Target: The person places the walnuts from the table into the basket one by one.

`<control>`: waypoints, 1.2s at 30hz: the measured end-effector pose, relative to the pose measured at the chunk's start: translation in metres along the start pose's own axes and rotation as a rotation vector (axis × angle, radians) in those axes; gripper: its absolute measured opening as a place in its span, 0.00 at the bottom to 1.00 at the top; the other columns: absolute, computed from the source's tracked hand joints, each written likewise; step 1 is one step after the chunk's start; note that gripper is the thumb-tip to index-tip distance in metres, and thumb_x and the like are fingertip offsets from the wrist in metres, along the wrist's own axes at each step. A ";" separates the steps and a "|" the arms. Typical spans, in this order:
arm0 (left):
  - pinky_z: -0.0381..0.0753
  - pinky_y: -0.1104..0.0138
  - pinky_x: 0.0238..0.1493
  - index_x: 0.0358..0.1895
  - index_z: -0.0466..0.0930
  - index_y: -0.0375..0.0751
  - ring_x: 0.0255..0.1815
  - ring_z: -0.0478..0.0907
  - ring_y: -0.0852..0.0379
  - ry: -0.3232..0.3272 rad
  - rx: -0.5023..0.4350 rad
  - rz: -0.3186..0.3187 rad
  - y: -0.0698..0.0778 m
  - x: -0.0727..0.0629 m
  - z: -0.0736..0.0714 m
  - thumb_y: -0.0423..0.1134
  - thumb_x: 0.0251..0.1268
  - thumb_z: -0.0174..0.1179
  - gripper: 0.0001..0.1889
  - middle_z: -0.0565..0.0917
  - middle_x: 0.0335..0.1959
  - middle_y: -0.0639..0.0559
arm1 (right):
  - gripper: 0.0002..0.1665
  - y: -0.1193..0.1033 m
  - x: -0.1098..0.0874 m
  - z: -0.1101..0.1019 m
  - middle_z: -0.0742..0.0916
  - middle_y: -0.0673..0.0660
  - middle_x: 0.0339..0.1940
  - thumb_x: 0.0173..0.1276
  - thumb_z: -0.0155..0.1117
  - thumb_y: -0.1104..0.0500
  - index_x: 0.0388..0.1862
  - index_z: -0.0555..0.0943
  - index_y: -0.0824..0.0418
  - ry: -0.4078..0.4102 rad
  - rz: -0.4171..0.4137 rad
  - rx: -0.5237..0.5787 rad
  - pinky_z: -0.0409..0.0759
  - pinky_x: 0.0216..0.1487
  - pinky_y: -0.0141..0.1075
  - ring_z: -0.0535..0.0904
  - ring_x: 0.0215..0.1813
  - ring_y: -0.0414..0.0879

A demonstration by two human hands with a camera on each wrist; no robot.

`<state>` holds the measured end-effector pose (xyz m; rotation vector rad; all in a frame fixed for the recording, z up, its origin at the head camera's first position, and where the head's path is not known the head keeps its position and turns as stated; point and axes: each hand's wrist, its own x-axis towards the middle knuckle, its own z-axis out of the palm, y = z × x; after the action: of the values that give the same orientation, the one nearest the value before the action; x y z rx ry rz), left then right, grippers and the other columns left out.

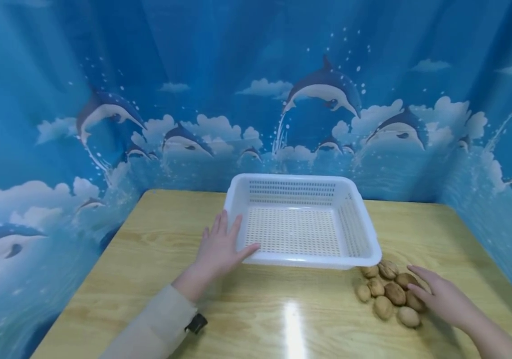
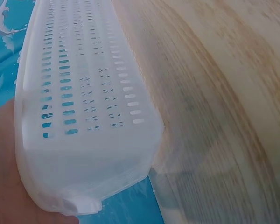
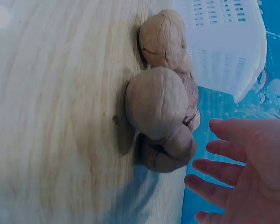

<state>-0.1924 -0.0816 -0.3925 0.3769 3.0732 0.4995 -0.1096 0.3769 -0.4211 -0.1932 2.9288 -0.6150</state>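
Note:
A white plastic basket (image 1: 298, 259) with slotted walls stands on the table. My left hand (image 1: 217, 252) rests at its left front corner, fingers straight and spread over the rim, thumb along the front edge. In the left wrist view, part of that hand (image 2: 2, 172) touches the rim beside the basket's outer wall (image 2: 84, 158). Several brown walnuts (image 1: 394, 293) lie in a cluster off the basket's right front corner. My right hand (image 1: 451, 301) hovers just right of them, fingers extended and holding nothing. The right wrist view shows a gap between its fingertips and the nearest walnuts (image 3: 156, 102).
The wood-patterned table (image 1: 148, 259) extends on both sides of the basket and in front of it. A blue curtain (image 1: 220, 99) printed with dolphins hangs behind and along both sides. A black strap end (image 1: 196, 323) sticks out by the left sleeve (image 1: 157, 319).

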 end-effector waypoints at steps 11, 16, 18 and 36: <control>0.40 0.41 0.67 0.75 0.46 0.49 0.73 0.35 0.39 -0.023 -0.014 0.005 -0.011 -0.003 -0.004 0.75 0.56 0.42 0.48 0.37 0.74 0.38 | 0.34 0.010 0.008 -0.002 0.74 0.79 0.55 0.73 0.50 0.49 0.62 0.64 0.78 -0.046 0.032 0.125 0.75 0.43 0.58 0.74 0.50 0.70; 0.42 0.41 0.67 0.74 0.47 0.50 0.73 0.35 0.39 -0.005 -0.003 0.025 -0.010 -0.005 0.000 0.75 0.56 0.41 0.48 0.38 0.74 0.38 | 0.35 0.014 0.015 -0.001 0.74 0.79 0.54 0.72 0.51 0.48 0.60 0.66 0.80 -0.081 0.055 0.114 0.73 0.45 0.59 0.74 0.51 0.71; 0.43 0.42 0.67 0.74 0.47 0.50 0.73 0.35 0.39 -0.007 0.006 0.028 -0.008 -0.006 0.001 0.75 0.55 0.41 0.48 0.37 0.75 0.38 | 0.34 0.016 0.016 0.000 0.75 0.80 0.53 0.72 0.52 0.48 0.59 0.67 0.79 -0.080 0.050 0.101 0.74 0.45 0.59 0.74 0.50 0.71; 0.40 0.41 0.67 0.75 0.46 0.48 0.73 0.36 0.39 -0.027 0.013 0.031 -0.006 -0.004 -0.003 0.76 0.56 0.40 0.49 0.39 0.74 0.37 | 0.32 0.007 0.011 -0.011 0.77 0.80 0.48 0.69 0.58 0.51 0.56 0.69 0.78 0.073 0.046 0.058 0.77 0.38 0.56 0.77 0.44 0.69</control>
<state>-0.1899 -0.0891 -0.3922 0.4281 3.0508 0.4712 -0.1226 0.3855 -0.4151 -0.0980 2.9709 -0.7135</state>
